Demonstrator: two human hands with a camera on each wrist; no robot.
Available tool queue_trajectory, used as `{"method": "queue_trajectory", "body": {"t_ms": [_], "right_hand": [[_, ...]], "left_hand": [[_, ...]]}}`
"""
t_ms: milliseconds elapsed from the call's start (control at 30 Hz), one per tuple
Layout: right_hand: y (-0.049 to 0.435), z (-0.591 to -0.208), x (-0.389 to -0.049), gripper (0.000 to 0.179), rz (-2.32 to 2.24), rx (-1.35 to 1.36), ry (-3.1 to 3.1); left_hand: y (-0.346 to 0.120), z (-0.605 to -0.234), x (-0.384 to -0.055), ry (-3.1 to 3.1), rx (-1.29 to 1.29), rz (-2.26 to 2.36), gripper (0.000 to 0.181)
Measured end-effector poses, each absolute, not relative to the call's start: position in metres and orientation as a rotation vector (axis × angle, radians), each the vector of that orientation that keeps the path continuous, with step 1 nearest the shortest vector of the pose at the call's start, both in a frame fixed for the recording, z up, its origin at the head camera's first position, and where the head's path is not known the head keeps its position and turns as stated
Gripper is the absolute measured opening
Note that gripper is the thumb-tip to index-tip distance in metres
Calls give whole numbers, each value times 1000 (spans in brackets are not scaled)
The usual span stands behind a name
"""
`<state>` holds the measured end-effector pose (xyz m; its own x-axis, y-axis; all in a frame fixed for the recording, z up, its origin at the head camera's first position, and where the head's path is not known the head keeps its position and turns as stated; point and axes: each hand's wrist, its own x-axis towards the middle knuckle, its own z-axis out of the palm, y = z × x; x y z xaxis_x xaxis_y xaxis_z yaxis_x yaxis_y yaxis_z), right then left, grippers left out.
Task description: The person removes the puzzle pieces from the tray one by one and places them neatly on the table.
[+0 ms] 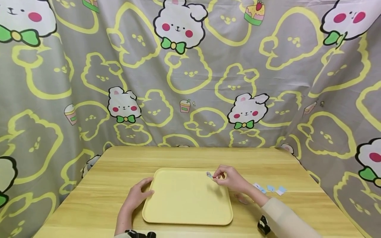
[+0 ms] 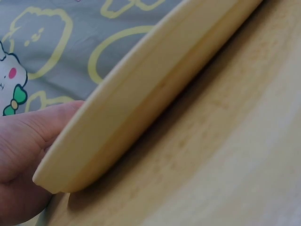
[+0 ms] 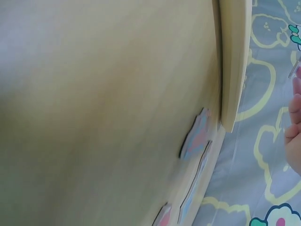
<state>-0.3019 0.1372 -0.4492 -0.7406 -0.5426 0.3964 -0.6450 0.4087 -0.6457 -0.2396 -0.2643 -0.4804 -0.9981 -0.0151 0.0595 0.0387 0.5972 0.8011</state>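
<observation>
At the tray's left edge is my left hand (image 1: pixel 138 195), its thumb over the rim and its other fingers along the outer side. The yellow tray (image 1: pixel 184 198) lies flat on the wooden table; its side wall (image 2: pixel 127 94) fills much of the left wrist view. My right hand (image 1: pixel 230 178) pinches a small jigsaw piece (image 1: pixel 209 174) between thumb and fingertips, above the tray's far right corner. Blue and some other colour show on that piece. Only part of the right hand (image 3: pixel 294 127) enters the right wrist view, at its right edge.
Several loose jigsaw pieces, one light blue and white (image 1: pixel 280 190), lie on the table right of the tray. Another piece (image 1: pixel 241 198) is partly hidden under the right forearm. Behind the wooden table (image 1: pixel 119 158) hangs a patterned grey curtain (image 1: pixel 190 82).
</observation>
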Motion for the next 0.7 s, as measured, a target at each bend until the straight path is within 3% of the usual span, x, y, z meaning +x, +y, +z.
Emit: {"method": "queue_trajectory", "body": {"t_ms": [700], "right_hand": [[173,-448,-286,5,1207,1035,-2498]], "left_hand": [[-264,-477,-239,-2787,-21,-1385,56]]}}
